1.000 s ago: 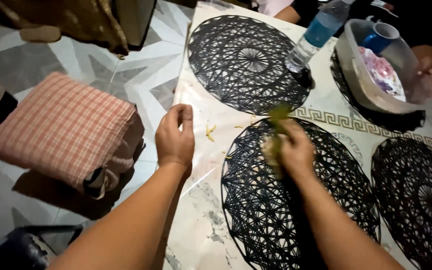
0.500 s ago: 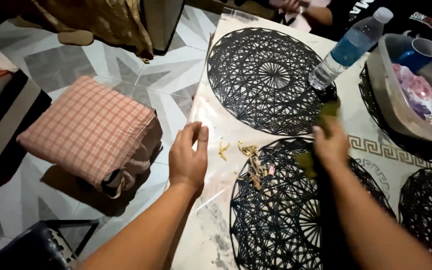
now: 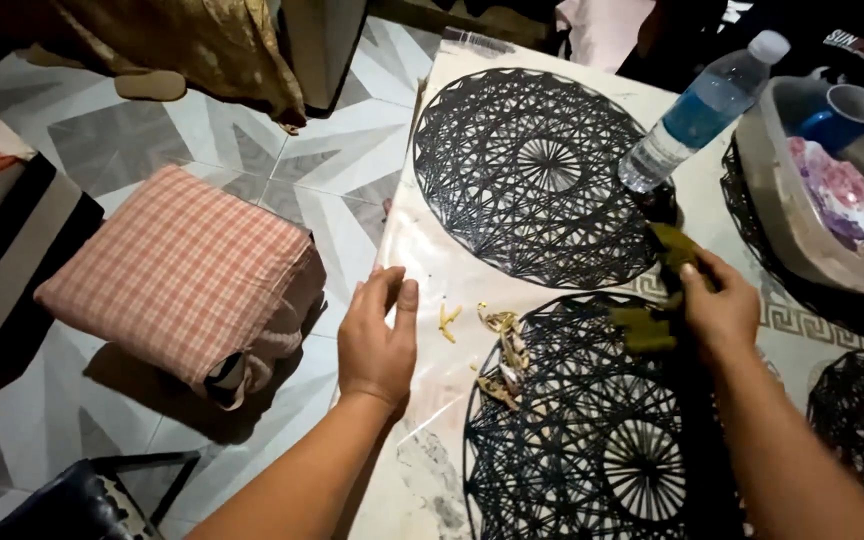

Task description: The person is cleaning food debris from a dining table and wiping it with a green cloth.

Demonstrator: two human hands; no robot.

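My left hand (image 3: 379,335) rests flat on the left edge of the white marble-look table (image 3: 422,470), fingers together, holding nothing. My right hand (image 3: 720,310) grips a green-yellow cloth (image 3: 652,322) over the nearer black woven round placemat (image 3: 592,440). A small heap of yellowish scraps (image 3: 502,350) lies on the table between my hands, at the rim of that placemat. A second round black placemat (image 3: 542,160) lies farther back.
A clear plastic water bottle (image 3: 697,105) with a blue label stands behind my right hand. A grey tub (image 3: 782,220) at the right holds a blue cup (image 3: 837,115) and a flowered plate. A red-checked cushion (image 3: 177,270) lies on the tiled floor at the left.
My right hand with the cloth has swept from the near placemat's top rim towards the right, leaving scraps gathered in a heap. My left hand stayed on the table edge.
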